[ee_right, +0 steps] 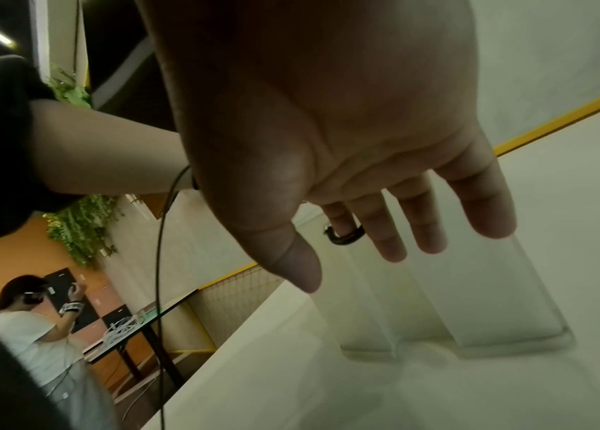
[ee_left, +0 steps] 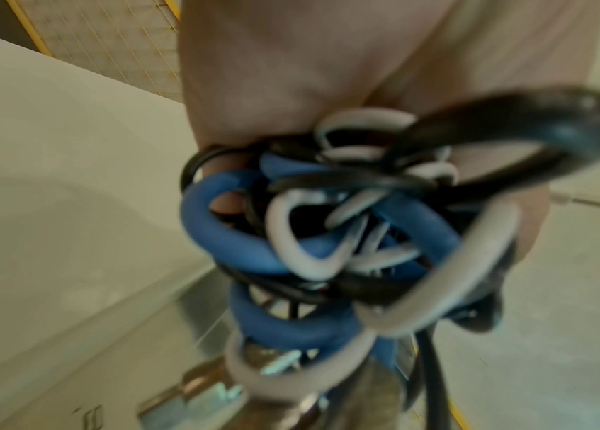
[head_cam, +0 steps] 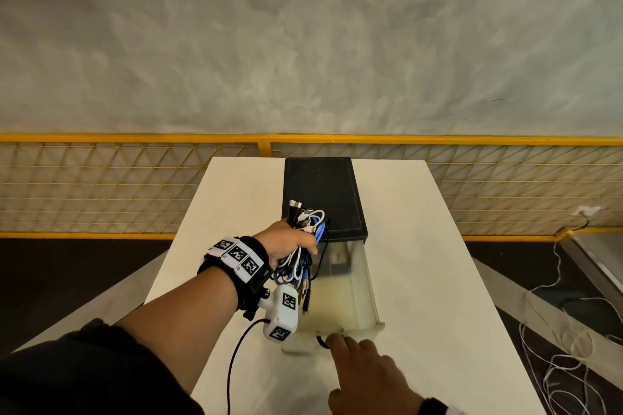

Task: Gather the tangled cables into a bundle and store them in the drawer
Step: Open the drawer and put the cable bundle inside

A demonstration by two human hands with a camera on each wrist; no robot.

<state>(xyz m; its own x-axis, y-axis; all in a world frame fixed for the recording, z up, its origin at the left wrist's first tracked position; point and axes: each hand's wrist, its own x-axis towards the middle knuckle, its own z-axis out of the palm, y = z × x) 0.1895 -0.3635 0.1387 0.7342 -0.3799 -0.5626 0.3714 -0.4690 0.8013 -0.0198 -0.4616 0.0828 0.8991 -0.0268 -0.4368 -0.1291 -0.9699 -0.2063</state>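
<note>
Left hand (head_cam: 286, 241) up off the table (head_cam: 438, 246), forearm reaching forward, grip wrapped tight round the cable bundle (head_cam: 305, 232): black, white and blue loops. Plug ends stick out above the fist, more loops and plugs hang below it, over the near-left part of the open drawer (head_cam: 344, 296). The wrist view shows the same tangle (ee_left: 346, 232) packed under the palm, blurred.

Right hand (head_cam: 367, 377) low, just in front of the drawer, grip wide and holding nothing: fingers (ee_right: 419, 221) straight, pointing at the clear drawer front. One fingertip sits at the black ring pull (ee_right: 346, 235); contact not clear. Drawer is pulled out from under the black-topped box (head_cam: 323, 195).
</note>
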